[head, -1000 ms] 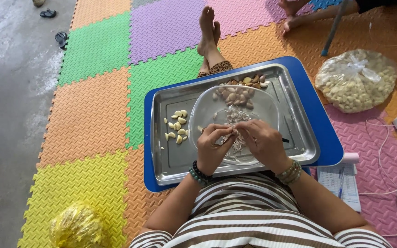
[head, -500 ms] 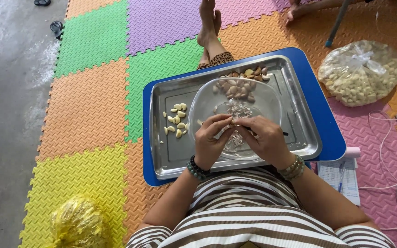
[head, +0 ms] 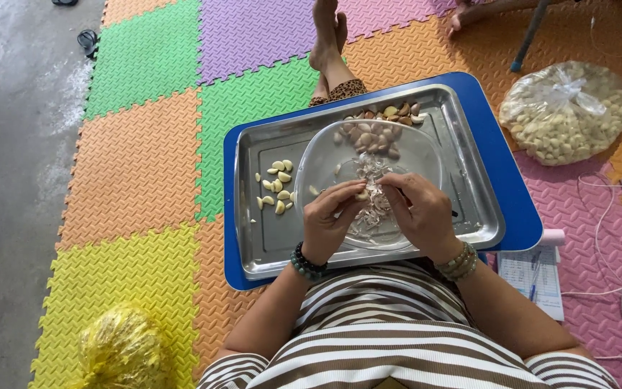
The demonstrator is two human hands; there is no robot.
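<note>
- The left hand [head: 331,220] and the right hand [head: 419,216] meet over a clear plastic bowl [head: 426,155], fingertips pinched together on one small garlic clove [head: 362,194]. Both grips are narrow and closed on that clove; how hard each one presses cannot be told.
- The clove sits between the two sets of fingertips, just above a heap of papery garlic skins [head: 372,205] lying in the bowl.
- At the far side of the bowl lie unpeeled cloves [head: 368,137], pinkish-brown; a few more rest on the tray beyond the rim.
- The bowl stands in a steel tray [head: 253,216], which lies on a blue board [head: 520,216] set on the colourful foam floor mats [head: 138,166].
- Peeled cloves [head: 276,189], pale yellow, lie loose on the left part of the tray, well apart from the bowl's heap.
- Judged from its look, the clove is light, firm and small. Its skin is thin, dry and brittle, and it probably tears in flakes. Once bare, the clove is likely smooth and a little slippery.
- The best hold looks to be across its thicker middle with one hand, leaving the tip or root end free for the other hand's nails to lift the skin.
- A clear bag of peeled garlic [head: 566,112] rests on the mat to the right, and a yellow bag [head: 120,349] at lower left.
</note>
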